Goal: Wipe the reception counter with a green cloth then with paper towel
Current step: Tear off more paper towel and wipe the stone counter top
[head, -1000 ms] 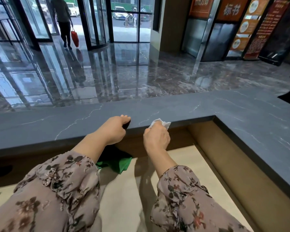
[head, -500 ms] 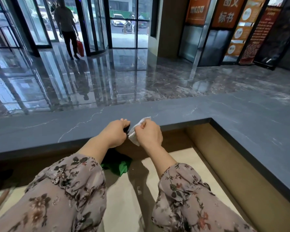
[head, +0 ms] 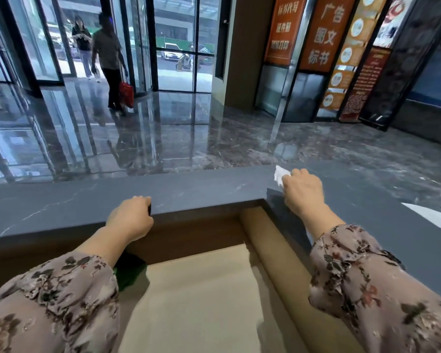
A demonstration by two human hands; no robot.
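Note:
The dark grey marble reception counter (head: 201,192) runs across in front of me and turns toward me on the right. My right hand (head: 303,192) holds a crumpled white paper towel (head: 280,175) against the counter top at the inner corner. My left hand (head: 131,217) grips the counter's near edge, fingers curled over it. The green cloth (head: 130,275) lies on the beige lower desk (head: 201,301) below my left forearm, mostly hidden by my sleeve.
Beyond the counter is a glossy dark lobby floor (head: 189,128). Two people (head: 107,54) stand by the glass doors at the back left, one carrying a red bag (head: 126,93). Orange signboards (head: 321,34) stand at the back right. A white object (head: 433,217) shows on the counter's right arm.
My right hand has carried the paper towel from the counter's near edge beside my left hand over to the inner corner on the right. My left hand stays on the edge.

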